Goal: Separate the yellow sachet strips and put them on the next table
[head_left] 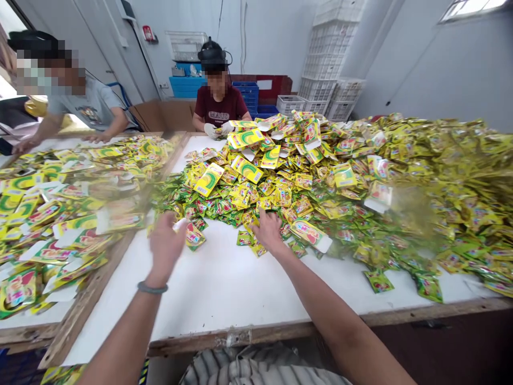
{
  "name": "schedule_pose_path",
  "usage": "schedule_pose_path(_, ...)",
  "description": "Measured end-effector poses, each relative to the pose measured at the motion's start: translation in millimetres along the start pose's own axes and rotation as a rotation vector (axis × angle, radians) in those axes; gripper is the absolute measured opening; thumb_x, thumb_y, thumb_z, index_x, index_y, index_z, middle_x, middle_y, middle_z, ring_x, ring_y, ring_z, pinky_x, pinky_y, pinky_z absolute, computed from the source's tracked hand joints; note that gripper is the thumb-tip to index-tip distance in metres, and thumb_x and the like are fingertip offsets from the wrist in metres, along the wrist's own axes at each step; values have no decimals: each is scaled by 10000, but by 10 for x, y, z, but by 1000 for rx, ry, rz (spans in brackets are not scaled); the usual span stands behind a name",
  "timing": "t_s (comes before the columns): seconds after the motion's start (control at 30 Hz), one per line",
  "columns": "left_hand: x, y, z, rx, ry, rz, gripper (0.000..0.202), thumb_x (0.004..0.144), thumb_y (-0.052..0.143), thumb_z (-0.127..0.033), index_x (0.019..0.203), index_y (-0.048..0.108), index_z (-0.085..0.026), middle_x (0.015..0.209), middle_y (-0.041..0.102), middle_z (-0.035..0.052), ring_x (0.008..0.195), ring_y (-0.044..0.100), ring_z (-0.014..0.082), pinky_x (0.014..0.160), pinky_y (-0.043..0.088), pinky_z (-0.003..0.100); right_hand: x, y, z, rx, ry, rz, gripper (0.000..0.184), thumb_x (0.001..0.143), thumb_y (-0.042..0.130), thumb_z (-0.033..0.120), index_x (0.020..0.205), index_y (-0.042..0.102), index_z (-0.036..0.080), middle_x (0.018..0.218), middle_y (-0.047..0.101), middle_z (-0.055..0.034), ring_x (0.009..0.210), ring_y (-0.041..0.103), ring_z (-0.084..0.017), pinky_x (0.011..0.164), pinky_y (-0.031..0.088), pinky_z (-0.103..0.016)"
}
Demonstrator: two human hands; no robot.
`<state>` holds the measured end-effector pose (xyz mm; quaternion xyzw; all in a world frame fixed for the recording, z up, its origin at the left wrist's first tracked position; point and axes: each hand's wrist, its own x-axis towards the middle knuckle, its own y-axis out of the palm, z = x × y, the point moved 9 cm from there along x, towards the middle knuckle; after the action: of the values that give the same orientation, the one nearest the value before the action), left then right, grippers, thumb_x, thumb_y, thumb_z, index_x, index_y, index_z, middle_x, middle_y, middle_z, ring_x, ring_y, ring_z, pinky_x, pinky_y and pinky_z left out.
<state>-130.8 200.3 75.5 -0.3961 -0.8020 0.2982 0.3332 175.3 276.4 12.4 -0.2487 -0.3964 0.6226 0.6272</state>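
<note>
Along the near edge of the broad heap of small yellow-and-green foil sachets, both bare hands are at work! The right hand is right up against that edge, half open, fingers loosely bent and tips among the sachets; whether it pinches one, I can't tell. Just off the heap's near left corner comes the left hand, a blur, fingers partly curled, a grey band around its wrist. A yellow-and-green printed packet with a white end is right at those fingers, but blur hides whether they grip it.

Between the heap and the near table edge, it's smooth white tabletop. Flat yellow cardboard cartons with green curves lie on top of the heap, and one yellow carton with an open white flap rests at its front, just beside the right wrist. Beyond the heap, a co-worker in a maroon shirt sits with white-gloved hands close together, and tall white plastic crates are stacked behind it.
</note>
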Motion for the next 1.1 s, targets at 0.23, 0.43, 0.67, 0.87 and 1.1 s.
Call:
schedule_pose_path(0.23, -834, 1486, -746, 288, 90, 407, 508, 763, 552, -566, 950, 609, -97, 989, 622, 218, 976, 572, 356, 749, 412, 384, -192, 45, -123, 81, 13, -32, 118, 769, 634, 204, 880, 593, 198, 877, 637, -79, 1019, 486, -274, 902, 320, -410)
schedule_pose_path(0.43, -769, 1509, -579, -116, -27, 407, 239, 683, 665, -354, 794, 514, -205, 727, 602, 18, 739, 581, 207, 640, 396, 288, -333, -159, -130, 510, -65, 1, 149, 819, 473, 229, 941, 554, 202, 896, 617, -38, 834, 561, -185, 756, 434, -295)
schedule_pose_path(0.67, -916, 1377, -338, -809, -338, 526, 375, 546, 765, -381, 765, 528, -192, 587, 596, -45, 505, 523, 111, 522, 385, 227, -396, 140, -76, 647, -7, 285, 318, 779, 585, 365, 1042, 599, 188, 877, 643, -26, 698, 555, -161, 625, 424, -256)
schedule_pose_path(0.87, -1139, 1268, -499, -891, -248, 671, 359, 651, 724, -446, 828, 643, -144, 655, 618, -3, 543, 509, 104, 539, 392, 230, -607, 254, 224, 486, -190, 449, 319, 746, 601, 247, 1063, 563, 237, 825, 615, 3, 748, 558, -178, 691, 410, -276)
schedule_pose_path(1.1, -1113, 1192, -314, -838, -297, 543, 332, 578, 798, -409, 709, 641, -148, 628, 621, 8, 531, 509, 116, 532, 405, 247, -668, 506, 226, 684, -68, 481, 581, 727, 651, 305, 1256, 427, 218, 883, 621, -26, 738, 597, -189, 674, 457, -299)
